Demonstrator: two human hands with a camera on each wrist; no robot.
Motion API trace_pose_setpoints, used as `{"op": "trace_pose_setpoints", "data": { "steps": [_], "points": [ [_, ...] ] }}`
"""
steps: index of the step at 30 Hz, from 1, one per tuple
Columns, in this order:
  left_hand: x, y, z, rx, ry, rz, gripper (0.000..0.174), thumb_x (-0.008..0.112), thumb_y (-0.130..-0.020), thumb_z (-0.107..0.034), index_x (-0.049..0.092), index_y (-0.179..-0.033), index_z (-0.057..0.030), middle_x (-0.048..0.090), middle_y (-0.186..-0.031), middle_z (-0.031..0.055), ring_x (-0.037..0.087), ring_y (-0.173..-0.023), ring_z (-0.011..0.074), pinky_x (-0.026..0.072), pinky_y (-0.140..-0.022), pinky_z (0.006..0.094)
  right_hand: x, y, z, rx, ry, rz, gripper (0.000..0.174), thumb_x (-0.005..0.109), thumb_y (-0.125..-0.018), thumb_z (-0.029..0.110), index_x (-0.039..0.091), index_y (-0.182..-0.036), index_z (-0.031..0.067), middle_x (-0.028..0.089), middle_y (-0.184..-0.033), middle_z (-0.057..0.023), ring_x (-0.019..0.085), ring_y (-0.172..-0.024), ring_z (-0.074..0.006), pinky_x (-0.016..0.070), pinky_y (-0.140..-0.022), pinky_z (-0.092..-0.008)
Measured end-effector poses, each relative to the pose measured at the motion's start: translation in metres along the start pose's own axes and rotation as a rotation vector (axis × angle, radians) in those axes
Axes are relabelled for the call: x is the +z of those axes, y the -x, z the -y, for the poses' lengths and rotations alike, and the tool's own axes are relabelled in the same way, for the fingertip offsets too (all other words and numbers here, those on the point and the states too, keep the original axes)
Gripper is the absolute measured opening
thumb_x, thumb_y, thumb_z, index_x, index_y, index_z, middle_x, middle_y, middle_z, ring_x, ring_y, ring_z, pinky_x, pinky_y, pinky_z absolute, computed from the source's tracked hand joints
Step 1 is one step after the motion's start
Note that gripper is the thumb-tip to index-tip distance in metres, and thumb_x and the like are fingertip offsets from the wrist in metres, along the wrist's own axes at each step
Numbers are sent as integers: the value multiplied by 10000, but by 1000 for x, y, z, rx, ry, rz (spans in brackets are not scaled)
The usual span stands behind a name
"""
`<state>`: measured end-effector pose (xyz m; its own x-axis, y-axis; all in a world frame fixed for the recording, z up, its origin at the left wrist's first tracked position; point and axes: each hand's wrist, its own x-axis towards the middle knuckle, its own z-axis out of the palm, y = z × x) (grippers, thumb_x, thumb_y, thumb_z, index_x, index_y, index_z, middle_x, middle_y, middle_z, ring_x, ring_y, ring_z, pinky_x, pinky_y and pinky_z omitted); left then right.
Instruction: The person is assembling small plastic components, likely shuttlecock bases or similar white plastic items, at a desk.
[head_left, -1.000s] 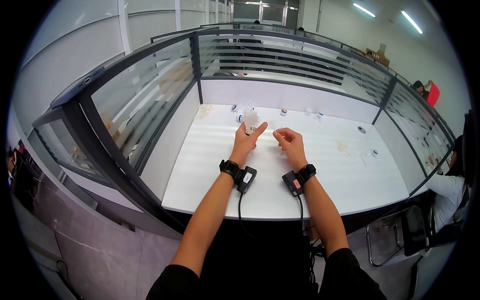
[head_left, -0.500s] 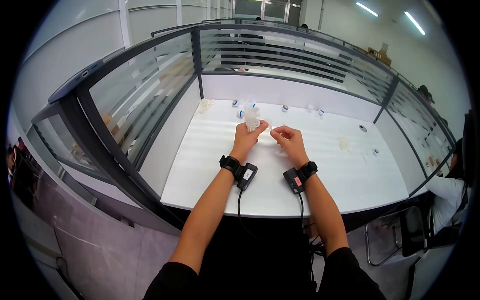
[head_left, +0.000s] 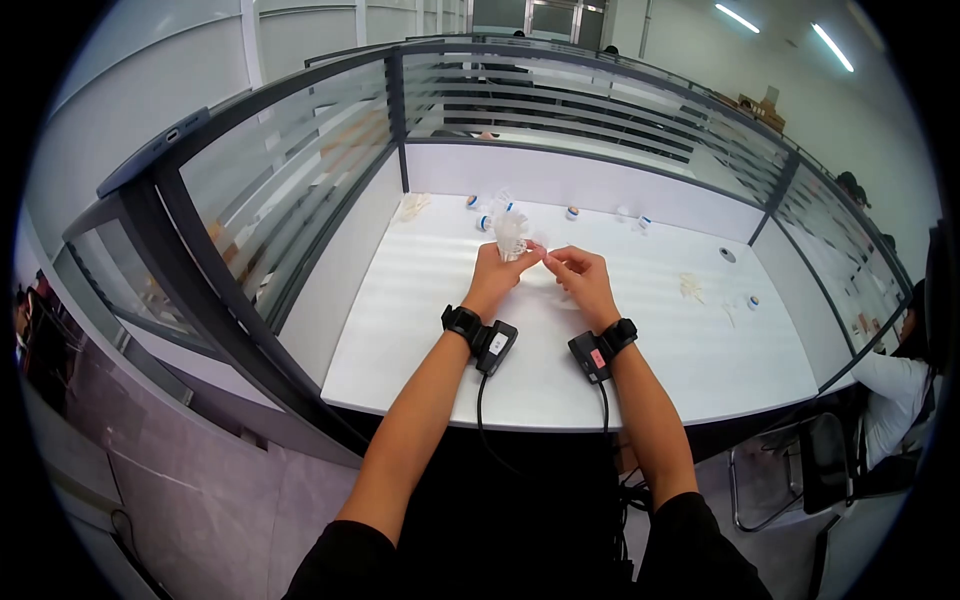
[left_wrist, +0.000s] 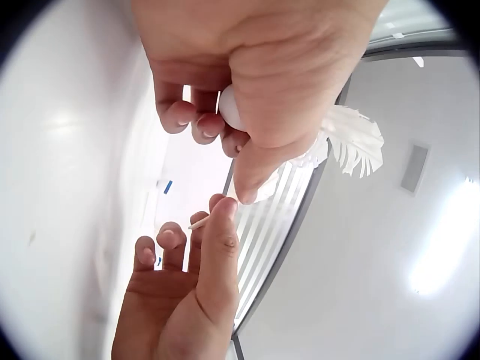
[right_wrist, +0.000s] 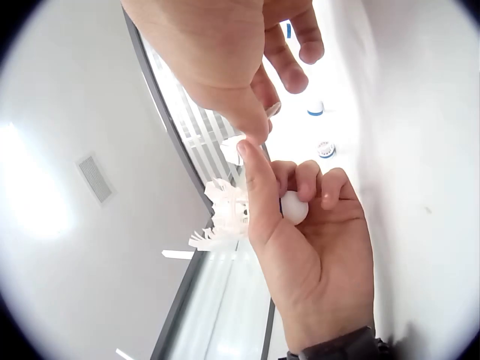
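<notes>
My left hand (head_left: 492, 278) grips a white feather shuttlecock (head_left: 511, 232) by its base, feathers pointing up and away. In the left wrist view the rounded white base (left_wrist: 230, 111) sits between curled fingers and palm, and ragged feathers (left_wrist: 356, 139) stick out beyond the thumb. My right hand (head_left: 588, 282) pinches a thin pale quill (left_wrist: 199, 223) between thumb and forefinger. Both thumb tips come together beside the shuttlecock in the right wrist view, where a small white piece (right_wrist: 233, 148) shows just past them.
Several blue-banded shuttlecock bases, one at the back centre (head_left: 572, 213), lie along the desk's rear. Loose pale feather bits (head_left: 415, 206) lie at the back left, more bits (head_left: 691, 287) at the right. Partition panels (head_left: 590, 175) enclose the white desk (head_left: 420, 350). A person (head_left: 890, 390) sits beyond the right panel.
My hands have come together: the fingertips were apart a second ago and now meet beside the shuttlecock. The shuttlecock stays in my left hand.
</notes>
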<state>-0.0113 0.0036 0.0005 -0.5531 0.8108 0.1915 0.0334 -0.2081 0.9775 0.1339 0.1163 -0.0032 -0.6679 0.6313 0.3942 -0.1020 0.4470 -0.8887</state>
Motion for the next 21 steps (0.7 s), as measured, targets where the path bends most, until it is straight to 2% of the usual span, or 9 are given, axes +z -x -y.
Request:
{"op": "trace_pose_setpoints", "data": {
  "steps": [6, 12, 15, 18, 21],
  "points": [
    [-1, 1, 0, 38, 54, -32, 266, 796, -895, -267, 745, -1017, -35, 595, -739, -49, 472, -601, 48, 376, -539, 239, 0, 2, 2, 10, -3, -5, 248, 767, -913, 259, 764, -968, 16, 691, -800, -2, 565, -663, -65, 449, -617, -240],
    [-2, 0, -3, 25, 165, -162, 302, 795, -898, -301, 740, -1028, -34, 557, -726, -58, 474, -609, 51, 385, -548, 238, 0, 2, 0, 0, 9, -2, 245, 770, -909, 259, 762, -960, 19, 687, -790, -1, 566, -668, -67, 451, -618, -250],
    [-5, 0, -1, 61, 147, -91, 319, 804, -888, -311, 739, -1027, -31, 558, -727, -58, 476, -614, 51, 386, -548, 238, 0, 2, 0, 29, -3, -7, 245, 766, -911, 259, 762, -957, 19, 689, -792, -3, 568, -670, -69, 456, -630, -253],
    [-1, 0, -2, 3, 28, -47, 324, 807, -884, -311, 739, -1029, -30, 559, -726, -55, 477, -614, 50, 383, -543, 241, 0, 2, 0, 30, 4, 3, 244, 764, -913, 257, 763, -960, 17, 693, -799, -6, 571, -672, -71, 457, -631, -250],
    [-1, 2, -3, 4, 52, -45, 314, 805, -885, -304, 740, -1025, -30, 560, -723, -48, 476, -604, 53, 379, -535, 243, 0, 2, 1, 11, -5, 10, 247, 763, -915, 262, 764, -959, 19, 694, -799, -7, 575, -680, -72, 456, -632, -250]
  ]
}}
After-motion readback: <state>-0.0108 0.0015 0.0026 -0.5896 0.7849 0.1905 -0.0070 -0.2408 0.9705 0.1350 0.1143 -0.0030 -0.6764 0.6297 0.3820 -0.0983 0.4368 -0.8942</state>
